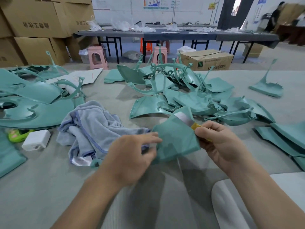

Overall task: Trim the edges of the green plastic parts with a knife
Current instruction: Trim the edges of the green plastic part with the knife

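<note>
Left fingers [152,138]: I see my left hand [132,156] curled round the near left edge of a green plastic panel [176,138], thumb lying on its face.
Held panel: raised just above the grey table [49,187], between both my hands, in front of the towel and the pile.
Right fingers [204,129]: my right hand [221,142] is closed on a yellow-handled knife [189,120]; its pale blade lies against the panel's upper right edge.
Left of me: a crumpled blue-grey towel [92,128], a white charger block [36,140], and large green parts [33,103].
Centre-right: a heap of green plastic parts [189,90].
Far right: flat green panels [280,138] stacked.
</note>
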A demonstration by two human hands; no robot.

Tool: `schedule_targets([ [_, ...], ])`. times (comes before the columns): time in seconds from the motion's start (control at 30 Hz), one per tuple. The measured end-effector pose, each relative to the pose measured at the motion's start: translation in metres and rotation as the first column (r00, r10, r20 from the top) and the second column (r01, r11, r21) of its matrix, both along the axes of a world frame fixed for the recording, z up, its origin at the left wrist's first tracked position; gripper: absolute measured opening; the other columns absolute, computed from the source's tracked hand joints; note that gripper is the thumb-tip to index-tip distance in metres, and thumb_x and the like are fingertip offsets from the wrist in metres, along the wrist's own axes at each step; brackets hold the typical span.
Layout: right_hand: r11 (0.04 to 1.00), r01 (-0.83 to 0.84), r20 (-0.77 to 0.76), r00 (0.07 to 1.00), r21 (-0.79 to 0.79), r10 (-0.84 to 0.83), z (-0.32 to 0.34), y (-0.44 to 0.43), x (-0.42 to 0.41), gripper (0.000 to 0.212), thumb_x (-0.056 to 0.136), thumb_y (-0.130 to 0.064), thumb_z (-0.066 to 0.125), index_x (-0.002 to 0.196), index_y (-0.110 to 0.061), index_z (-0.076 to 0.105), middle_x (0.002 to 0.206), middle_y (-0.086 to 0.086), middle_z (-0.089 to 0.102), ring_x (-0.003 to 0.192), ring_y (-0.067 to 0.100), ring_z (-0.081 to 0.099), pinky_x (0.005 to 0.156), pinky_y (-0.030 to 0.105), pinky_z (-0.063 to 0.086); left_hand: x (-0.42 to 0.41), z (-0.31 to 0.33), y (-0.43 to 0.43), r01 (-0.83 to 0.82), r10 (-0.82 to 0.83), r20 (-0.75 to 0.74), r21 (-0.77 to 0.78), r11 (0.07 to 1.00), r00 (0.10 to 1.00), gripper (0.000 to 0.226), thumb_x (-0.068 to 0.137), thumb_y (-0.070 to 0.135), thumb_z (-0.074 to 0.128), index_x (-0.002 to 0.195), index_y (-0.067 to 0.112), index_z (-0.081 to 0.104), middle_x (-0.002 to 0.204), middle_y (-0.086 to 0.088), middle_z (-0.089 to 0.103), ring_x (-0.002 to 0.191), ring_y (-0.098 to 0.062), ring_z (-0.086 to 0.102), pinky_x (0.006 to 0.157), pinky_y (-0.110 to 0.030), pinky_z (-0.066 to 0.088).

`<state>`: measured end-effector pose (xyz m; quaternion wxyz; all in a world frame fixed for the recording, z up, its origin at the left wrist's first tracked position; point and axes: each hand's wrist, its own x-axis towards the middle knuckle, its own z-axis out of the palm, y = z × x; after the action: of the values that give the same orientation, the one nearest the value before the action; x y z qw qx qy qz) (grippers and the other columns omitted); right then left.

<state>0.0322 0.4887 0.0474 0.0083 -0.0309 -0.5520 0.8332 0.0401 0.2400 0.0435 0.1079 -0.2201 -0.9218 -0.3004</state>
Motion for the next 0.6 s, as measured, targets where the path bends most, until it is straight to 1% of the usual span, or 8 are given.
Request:
schedule_targets([
  [0.1,0.996,-0.069,-0.044,0.997,-0.051,0.067,0.004,0.009,0.002,0.019,0.067,0.001,0.069,0.060,-0.010,0.055,0.059,0.005,0.059,0.051,0.013,0.059,0.051,0.020,0.051,-0.017,0.003,-0.012,-0.052,0.023,0.179,0.161,0.986,0.983,0.054,0.079,0.048,0.063,0.131,0.056,0.055,0.124,0.034,0.063,0.097,0.019,0.062,0.087,0.001,0.041],
  [0.2,0.987,-0.157,-0.051,0.987,-0.045,0.154,0.006,0.008,0.002,0.029,0.065,0.012,0.072,0.057,-0.012,0.057,0.056,0.005,0.055,0.047,0.013,0.053,0.047,0.019,0.046,-0.029,0.004,-0.014,0.009,-0.157,0.423,0.331,0.943,0.893,0.074,0.066,0.054,0.074,0.135,0.060,0.047,0.135,0.026,0.057,0.117,0.012,0.058,0.105,-0.022,0.046],
  [0.27,0.974,-0.220,-0.032,0.975,-0.059,0.219,0.006,0.008,0.004,0.028,0.067,0.013,0.066,0.055,-0.012,0.059,0.054,0.006,0.054,0.043,0.013,0.049,0.046,0.019,0.045,-0.036,0.003,-0.011,0.028,-0.302,0.494,0.487,0.873,0.816,0.070,0.071,0.038,0.081,0.135,0.049,0.054,0.141,0.018,0.059,0.130,0.002,0.053,0.110,-0.029,0.045],
  [0.33,0.953,-0.291,-0.018,0.957,-0.087,0.290,0.003,0.006,0.006,0.021,0.069,0.006,0.066,0.056,-0.011,0.061,0.052,0.007,0.053,0.042,0.013,0.048,0.045,0.019,0.046,-0.040,0.000,-0.006,-0.030,-0.422,0.549,0.634,0.773,0.722,0.050,0.081,0.020,0.078,0.127,0.035,0.067,0.130,0.005,0.069,0.124,-0.018,0.063,0.099,-0.033,0.049],
  [0.43,0.948,-0.298,0.028,0.953,-0.111,0.303,0.000,-0.003,0.006,0.017,0.070,-0.002,0.076,0.061,-0.010,0.064,0.056,0.007,0.057,0.045,0.013,0.052,0.049,0.019,0.050,-0.035,-0.004,0.002,-0.084,-0.379,0.610,0.593,0.801,0.696,0.019,0.085,0.006,0.075,0.104,0.011,0.076,0.107,-0.011,0.076,0.090,-0.023,0.073,0.076,-0.027,0.056],
  [0.5,0.970,-0.189,0.081,0.976,-0.150,0.203,-0.003,-0.011,0.003,0.019,0.072,-0.003,0.079,0.062,-0.010,0.065,0.064,0.010,0.063,0.051,0.014,0.058,0.053,0.021,0.054,-0.031,-0.006,0.003,-0.162,-0.397,0.666,0.615,0.772,0.632,0.018,0.079,0.016,0.074,0.095,0.007,0.076,0.100,-0.016,0.076,0.078,-0.020,0.073,0.064,-0.026,0.057],
  [0.53,0.978,-0.092,0.119,0.986,-0.185,0.115,-0.004,-0.014,0.001,0.015,0.071,-0.004,0.077,0.063,-0.009,0.065,0.069,0.013,0.066,0.053,0.015,0.060,0.054,0.022,0.055,-0.030,-0.005,0.002,-0.210,-0.430,0.676,0.650,0.730,0.599,0.020,0.078,0.019,0.073,0.094,0.007,0.077,0.098,-0.017,0.076,0.074,-0.021,0.073,0.060,-0.027,0.058],
  [0.6,0.965,0.104,0.183,0.981,-0.242,-0.060,-0.007,-0.015,-0.004,0.009,0.075,-0.007,0.072,0.074,-0.005,0.064,0.072,0.014,0.069,0.055,0.016,0.062,0.054,0.022,0.056,-0.034,-0.001,0.000,-0.353,-0.434,0.657,0.724,0.593,0.616,0.020,0.083,0.020,0.069,0.091,0.003,0.077,0.090,-0.017,0.076,0.066,-0.021,0.073,0.050,-0.027,0.057],
])
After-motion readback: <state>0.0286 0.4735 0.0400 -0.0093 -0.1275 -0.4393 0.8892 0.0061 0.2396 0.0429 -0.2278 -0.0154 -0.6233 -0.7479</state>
